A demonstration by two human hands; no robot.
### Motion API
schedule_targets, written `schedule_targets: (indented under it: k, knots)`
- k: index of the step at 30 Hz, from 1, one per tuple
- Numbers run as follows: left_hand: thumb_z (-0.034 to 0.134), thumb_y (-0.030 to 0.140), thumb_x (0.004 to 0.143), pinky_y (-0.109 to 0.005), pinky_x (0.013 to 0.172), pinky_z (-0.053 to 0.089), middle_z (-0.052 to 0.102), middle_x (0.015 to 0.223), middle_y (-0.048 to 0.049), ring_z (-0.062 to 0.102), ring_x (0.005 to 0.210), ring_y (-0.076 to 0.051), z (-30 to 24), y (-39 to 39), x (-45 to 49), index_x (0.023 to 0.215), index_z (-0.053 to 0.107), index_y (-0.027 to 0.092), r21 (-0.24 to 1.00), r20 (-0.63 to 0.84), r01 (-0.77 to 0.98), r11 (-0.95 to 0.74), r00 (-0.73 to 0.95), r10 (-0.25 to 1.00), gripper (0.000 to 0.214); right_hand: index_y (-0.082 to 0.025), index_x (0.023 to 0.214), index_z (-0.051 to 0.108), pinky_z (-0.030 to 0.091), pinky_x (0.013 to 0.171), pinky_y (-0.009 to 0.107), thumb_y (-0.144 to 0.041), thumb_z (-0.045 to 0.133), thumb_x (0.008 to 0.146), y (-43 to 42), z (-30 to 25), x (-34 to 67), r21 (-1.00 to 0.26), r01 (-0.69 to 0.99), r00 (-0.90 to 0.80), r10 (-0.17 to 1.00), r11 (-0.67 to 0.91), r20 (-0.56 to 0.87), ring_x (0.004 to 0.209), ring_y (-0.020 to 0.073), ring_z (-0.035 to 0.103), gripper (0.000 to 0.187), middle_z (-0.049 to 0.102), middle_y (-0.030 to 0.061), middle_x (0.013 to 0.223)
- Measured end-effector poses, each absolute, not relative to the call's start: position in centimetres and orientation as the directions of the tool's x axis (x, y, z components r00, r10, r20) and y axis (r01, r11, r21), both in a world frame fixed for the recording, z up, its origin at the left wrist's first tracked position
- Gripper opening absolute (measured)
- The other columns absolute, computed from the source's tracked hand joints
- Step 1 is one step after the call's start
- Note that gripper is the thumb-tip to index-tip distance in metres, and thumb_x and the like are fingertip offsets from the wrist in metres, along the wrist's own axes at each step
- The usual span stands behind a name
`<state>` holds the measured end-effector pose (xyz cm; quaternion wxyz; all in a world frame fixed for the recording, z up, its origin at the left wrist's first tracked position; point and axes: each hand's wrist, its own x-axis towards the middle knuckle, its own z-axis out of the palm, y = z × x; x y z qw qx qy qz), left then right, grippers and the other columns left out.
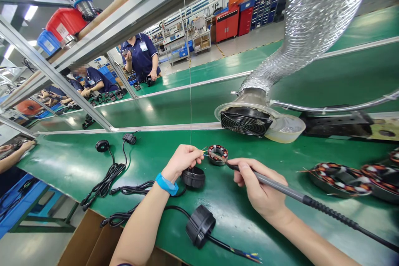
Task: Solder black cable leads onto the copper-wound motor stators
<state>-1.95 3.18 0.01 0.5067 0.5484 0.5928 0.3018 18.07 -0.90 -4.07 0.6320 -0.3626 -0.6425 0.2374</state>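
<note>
Grey soldering iron (277, 185) sat pen-fashion in the right hand (264, 193), tip at the stator ring (219, 148) towards the far edge of the table (75, 149); the left hand (186, 159) pinched thin wires (204, 153). The ring appeared rigid, its wires fragile; the outer wall offered safest hold. Beyond, a red bin's (69, 20) label (62, 31) was illegible.

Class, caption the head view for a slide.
Left hand pinching thin wires, right hand holding a soldering iron at a wound ring coil.

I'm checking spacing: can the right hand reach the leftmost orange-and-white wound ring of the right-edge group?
Probably yes: bare green bench lies between the right hand and that ring, though the hand holds a grey pen-shaped tool.
</note>
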Motion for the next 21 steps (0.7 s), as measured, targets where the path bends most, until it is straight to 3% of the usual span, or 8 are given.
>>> schedule_targets:
  k: [21]
  knots:
    - [0.059,0.03,0.081,-0.018,0.041,0.024,0.058,0.06,0.0004,0.039,0.04,-0.002,-0.07,3.31,-1.91,0.068,0.063,0.012,0.916,-0.282,0.326,0.235,0.107,0.953,0.022,-0.02,0.09,0.071,0.05,0.052,0.026,-0.026,0.052,0.098,-0.45,-4.08,18.14,-0.721,0.247,0.084,0.727,0.647,0.681,0.045,0.012,0.06,0.022,0.06,-0.0039,0.055]
